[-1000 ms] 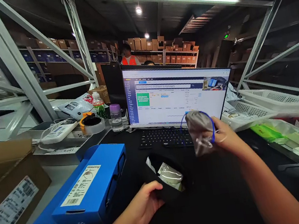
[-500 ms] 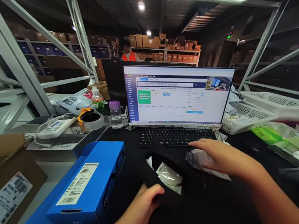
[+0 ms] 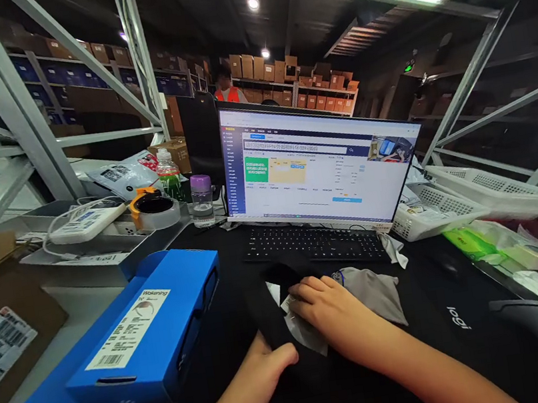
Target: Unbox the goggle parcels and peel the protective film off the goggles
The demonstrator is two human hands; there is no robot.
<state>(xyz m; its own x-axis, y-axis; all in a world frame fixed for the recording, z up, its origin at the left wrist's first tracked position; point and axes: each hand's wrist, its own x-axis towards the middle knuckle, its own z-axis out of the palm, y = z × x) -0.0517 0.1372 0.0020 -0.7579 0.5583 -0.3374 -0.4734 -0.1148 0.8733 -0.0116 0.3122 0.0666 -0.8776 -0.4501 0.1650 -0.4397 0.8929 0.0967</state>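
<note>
My left hand [image 3: 262, 377] grips the near left edge of a dark, open case [image 3: 263, 307], its thumb over the rim. Inside lies a clear plastic packet [image 3: 305, 336] with a white label, and a small white corner shows at the case's left. Over the case, my right hand [image 3: 333, 310] has its fingers curled onto the packet, covering much of it. Just to the right rests a grey drawstring pouch [image 3: 378, 294], untouched by either hand. A blue box [image 3: 182, 295] with a white product label lies left of the case.
Behind the hands are a keyboard [image 3: 300, 244] and monitor [image 3: 313, 161]. A mouse [image 3: 445, 264] and a dark scanner-like device [image 3: 534, 317] lie at right, near white baskets [image 3: 504, 190]. At left are a cardboard box [image 3: 34, 290], tape [image 3: 154, 212] and bottles.
My right hand has let go of the grey pouch and moved left onto the packet in the case. The left hand keeps its hold. The view has shifted slightly.
</note>
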